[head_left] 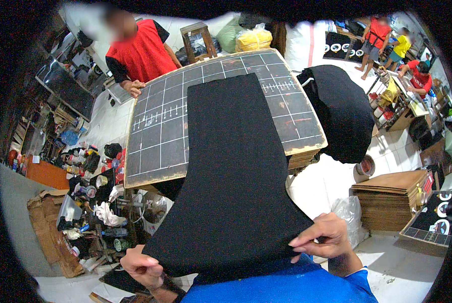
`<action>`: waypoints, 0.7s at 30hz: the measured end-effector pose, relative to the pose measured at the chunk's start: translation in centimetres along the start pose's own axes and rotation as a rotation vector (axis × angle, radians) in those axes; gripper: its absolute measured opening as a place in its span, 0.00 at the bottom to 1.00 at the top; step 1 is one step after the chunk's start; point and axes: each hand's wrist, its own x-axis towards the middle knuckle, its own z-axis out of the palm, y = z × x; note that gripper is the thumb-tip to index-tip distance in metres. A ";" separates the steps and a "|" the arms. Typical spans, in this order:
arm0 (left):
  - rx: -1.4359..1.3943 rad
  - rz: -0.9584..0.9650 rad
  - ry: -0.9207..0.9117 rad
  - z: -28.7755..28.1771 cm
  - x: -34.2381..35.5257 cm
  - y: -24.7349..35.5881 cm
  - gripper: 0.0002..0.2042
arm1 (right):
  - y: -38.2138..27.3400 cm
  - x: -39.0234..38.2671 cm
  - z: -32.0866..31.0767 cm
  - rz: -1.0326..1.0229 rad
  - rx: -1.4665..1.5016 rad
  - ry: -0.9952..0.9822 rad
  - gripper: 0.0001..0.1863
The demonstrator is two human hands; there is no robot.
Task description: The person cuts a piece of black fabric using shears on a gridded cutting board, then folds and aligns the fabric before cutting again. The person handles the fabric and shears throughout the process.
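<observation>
Left hand [141,264] and right hand [328,236] pinch black cloth [231,166] over gridded board [152,151]
Cardboard stack [387,207] at four o'clock, person [144,50] at eleven.

cloth [231,166]: plain black | board [160,149]: dark grey, white grid (edges tan) | wearer's shirt [281,285]: bright blue

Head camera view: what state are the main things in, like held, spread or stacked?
Black cloth: spread across the board, its wide near end held at both corners.
Left hand: closed on the cloth's near left corner.
Right hand: pinching the near right corner.
Gridded board: partly covered.
Black fabric heap: bunched, right of the board.
Cardboard sheets: stacked flat.
Clear plastic bag: crumpled.
</observation>
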 end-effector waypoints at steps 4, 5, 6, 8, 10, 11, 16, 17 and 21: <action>-0.554 -0.071 -0.519 0.1 5.7 -2.3 0.15 | -0.2 1.1 -2.1 -0.087 0.033 -0.059 0.10; -0.606 -0.046 -0.594 0.7 6.7 -2.6 0.15 | -0.1 1.4 -2.4 -0.135 0.039 -0.055 0.11; -0.666 -0.019 -0.657 1.1 7.9 -2.8 0.17 | 0.3 2.0 -2.7 -0.166 0.161 -0.084 0.11; -0.657 0.028 -0.718 1.7 10.0 -3.0 0.16 | 0.3 2.9 -2.9 -0.238 0.074 -0.064 0.13; -0.648 0.020 -0.767 2.2 11.9 -3.6 0.14 | 0.5 4.4 -2.7 -0.324 0.001 -0.003 0.14; -0.622 -0.107 -0.868 1.8 13.5 -4.0 0.14 | 0.5 5.3 -2.8 -0.361 -0.031 0.012 0.16; -0.349 0.037 -0.858 2.5 18.4 -6.6 0.17 | -1.5 10.2 -5.2 -0.269 -0.305 -0.182 0.16; -0.291 0.092 -0.782 3.1 19.2 -7.0 0.18 | -1.7 11.0 -5.0 -0.282 -0.364 -0.073 0.16; 0.085 0.273 -0.435 6.6 23.3 -8.2 0.13 | -1.5 16.4 -5.4 -0.238 -0.817 0.430 0.13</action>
